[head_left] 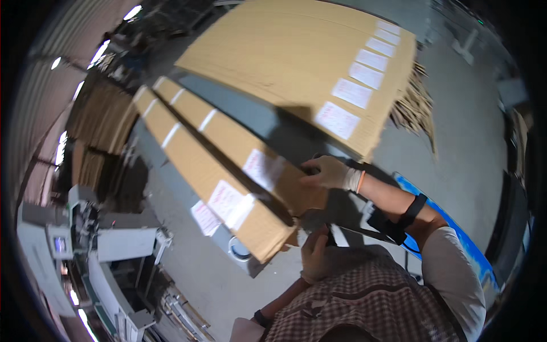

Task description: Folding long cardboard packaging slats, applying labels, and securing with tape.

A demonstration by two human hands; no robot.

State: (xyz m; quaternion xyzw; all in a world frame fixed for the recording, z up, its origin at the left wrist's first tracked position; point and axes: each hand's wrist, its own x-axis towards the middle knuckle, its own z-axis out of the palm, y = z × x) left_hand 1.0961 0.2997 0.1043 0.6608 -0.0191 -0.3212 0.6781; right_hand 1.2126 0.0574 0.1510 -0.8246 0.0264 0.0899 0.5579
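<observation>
Two long, narrow cardboard boxes lie side by side, slanting away to the far left. Each has white bands around it and a paper label. My right hand (pixel 329 173), in a pale glove, is at the near end of the right-hand box (pixel 231 132), thumb and fingers closed on its edge. That end has a loose, dark-shaded flap. Just beyond the near end of the left-hand box (pixel 196 159), my left hand (pixel 314 256) is closed in front of my apron. A small dark thing shows by its fingertips, too unclear to name.
Beyond the boxes lies a large stack of flat cardboard (pixel 268 51) with a row of white labels. Cardboard strips (pixel 416 108) hang at its right side. A grey machine (pixel 122 245) stands at the left, and a blue-edged surface (pixel 450 222) is behind my right arm.
</observation>
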